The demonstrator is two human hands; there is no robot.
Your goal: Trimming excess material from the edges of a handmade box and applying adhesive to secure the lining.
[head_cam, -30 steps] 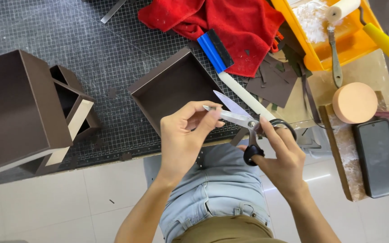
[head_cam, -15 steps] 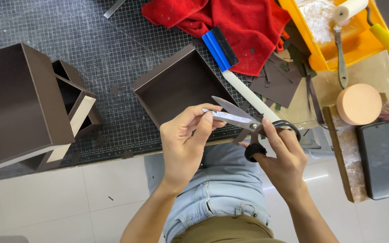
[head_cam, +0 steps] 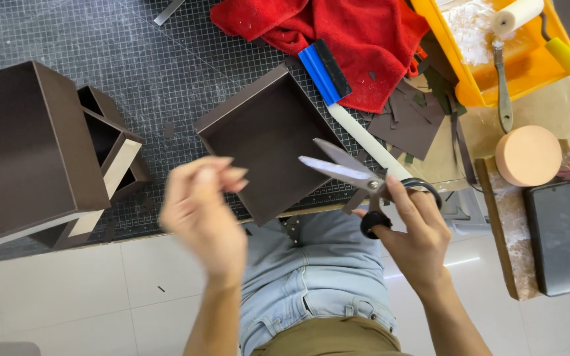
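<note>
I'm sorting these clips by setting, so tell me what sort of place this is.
Probably a craft workbench for making covered boxes by hand: a gridded cutting mat, dark brown box shells, a glue roller in an orange tray, and scissors in the right hand.

A: Layout, head view. Cutting mat point(head_cam: 100, 39) covers far-left of bench. On it: big box point(head_cam: 21, 151) at left, open-compartment piece point(head_cam: 110, 142) just right of it, touching. Shallow tray box point(head_cam: 268, 142) at centre.

B: Hands?

A: Left hand point(head_cam: 202, 211) near edge, left of the tray box, holding nothing. Right hand point(head_cam: 413, 231) near-right of it w/ scissors point(head_cam: 357, 178), blades apart, pointing left over the tray box's right edge.

B: Far side?

A: Cloth point(head_cam: 338, 33) far centre; squeegee point(head_cam: 324, 69) lies on its near-left edge. Paint tray point(head_cam: 489, 79) far right, roller point(head_cam: 516, 14) in it. Round block point(head_cam: 528, 155) near of the paint tray, phone point(head_cam: 559, 237) near of that, on a board point(head_cam: 506, 237).
</note>
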